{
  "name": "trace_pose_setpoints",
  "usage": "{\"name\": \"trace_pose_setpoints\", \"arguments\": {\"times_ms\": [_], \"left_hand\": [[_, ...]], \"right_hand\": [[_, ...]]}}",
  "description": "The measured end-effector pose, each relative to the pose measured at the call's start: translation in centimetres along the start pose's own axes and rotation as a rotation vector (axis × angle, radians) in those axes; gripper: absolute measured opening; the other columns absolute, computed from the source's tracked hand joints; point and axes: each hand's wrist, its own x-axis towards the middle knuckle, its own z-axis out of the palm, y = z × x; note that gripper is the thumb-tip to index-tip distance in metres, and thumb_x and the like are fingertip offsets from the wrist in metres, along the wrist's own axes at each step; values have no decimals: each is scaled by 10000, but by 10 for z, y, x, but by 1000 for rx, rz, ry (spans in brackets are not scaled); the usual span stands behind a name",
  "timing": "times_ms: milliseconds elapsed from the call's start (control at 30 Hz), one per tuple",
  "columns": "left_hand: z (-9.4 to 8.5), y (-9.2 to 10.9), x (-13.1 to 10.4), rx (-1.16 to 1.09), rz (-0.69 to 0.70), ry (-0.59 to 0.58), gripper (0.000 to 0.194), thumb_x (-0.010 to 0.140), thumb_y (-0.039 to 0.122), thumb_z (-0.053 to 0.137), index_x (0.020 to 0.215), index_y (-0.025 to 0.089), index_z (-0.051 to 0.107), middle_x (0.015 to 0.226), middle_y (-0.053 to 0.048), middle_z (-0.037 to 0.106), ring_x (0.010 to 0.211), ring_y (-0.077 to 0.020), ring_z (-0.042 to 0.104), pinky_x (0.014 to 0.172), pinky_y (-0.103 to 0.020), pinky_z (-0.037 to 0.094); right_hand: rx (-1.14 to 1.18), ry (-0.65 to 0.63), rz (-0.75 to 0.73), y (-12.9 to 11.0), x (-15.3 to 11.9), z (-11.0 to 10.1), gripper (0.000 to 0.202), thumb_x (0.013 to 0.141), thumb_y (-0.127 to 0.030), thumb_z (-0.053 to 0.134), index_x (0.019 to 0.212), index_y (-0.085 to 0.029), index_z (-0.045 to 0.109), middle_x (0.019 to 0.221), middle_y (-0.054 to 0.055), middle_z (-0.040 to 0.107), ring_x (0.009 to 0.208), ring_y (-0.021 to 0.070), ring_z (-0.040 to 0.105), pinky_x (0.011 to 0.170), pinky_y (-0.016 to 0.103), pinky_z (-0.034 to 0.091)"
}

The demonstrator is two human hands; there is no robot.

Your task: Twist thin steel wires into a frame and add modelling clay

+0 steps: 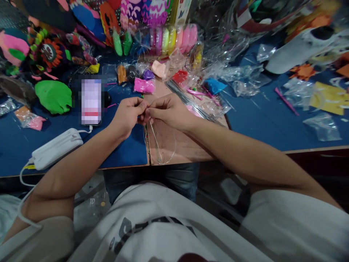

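Apparently the left hand (pixel 125 117) and right hand (pixel 171 111), close together — likely for fine control — both pinched a thin wire-like strand (pixel 155 138), its loose loop hanging below the grip, over brown board (pixel 188 151).

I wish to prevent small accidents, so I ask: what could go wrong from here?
The thin strand hangs in a loose loop below the fingers, so it might tangle or slip.
The white cable crosses the left arm in this view; an arm movement could perhaps tug the white box.
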Motion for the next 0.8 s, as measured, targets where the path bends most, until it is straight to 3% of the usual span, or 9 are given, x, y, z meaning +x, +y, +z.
{"name": "trace_pose_setpoints", "arguments": {"times_ms": [133,233,300,400,500,567,633,800], "left_hand": [[0,2,-7,-92,95,-81,259,1050,447,777,1036,193,728,895,-29,759,794,-153,755,759,-275,617],[-2,0,-14,-208,53,-270,457,998,579,806,1308,253,724,1255,-79,813,1129,-239,796,965,-355,628],[-4,-4,-16,-278,-35,-398,580,983,673,772,1386,260,709,1382,-117,796,1232,-286,780,1010,-396,620],[-9,-11,-12,-339,-215,-547,665,997,767,682,1399,238,707,1395,-173,799,1198,-322,798,963,-439,641],[-14,-13,-7,-341,-377,-667,638,987,722,739,1345,194,724,1211,-177,845,962,-283,831,814,-405,665],[-18,-10,-5,-327,-397,-645,556,945,592,865,1269,154,752,980,-115,837,758,-199,787,683,-305,633],[-21,-5,-5,-339,-332,-541,473,898,464,949,1187,133,773,801,-32,763,615,-119,697,579,-220,567],[-28,12,-3,-400,-77,-307,384,846,379,1001,1065,165,769,715,47,658,594,-84,656,574,-198,575]], "right_hand": [[36,166,-100,-2,0,-2,450,937,-581,898,741,-221,714,731,14,746,664,146,679,672,321,608],[77,341,-242,-6,1,-10,436,948,-619,879,806,-256,684,811,-9,714,695,137,640,682,307,589],[110,404,-305,-10,3,-17,443,907,-662,900,854,-287,669,857,-18,680,746,153,632,706,313,591],[152,426,-274,-16,4,-26,503,806,-707,953,893,-323,640,953,-16,688,826,184,645,730,332,603],[208,386,-231,-21,3,-32,507,773,-679,983,928,-332,648,1048,-12,715,909,199,681,766,345,624],[226,359,-251,-23,1,-37,457,802,-651,972,943,-340,669,1089,-10,728,964,211,703,807,366,636],[199,344,-286,-24,-1,-42,401,837,-644,944,950,-357,687,1140,-11,741,1033,227,718,846,396,641],[140,420,-295,-28,-1,-51,322,839,-665,926,942,-425,738,1105,-22,752,1058,252,723,877,433,612]]}}
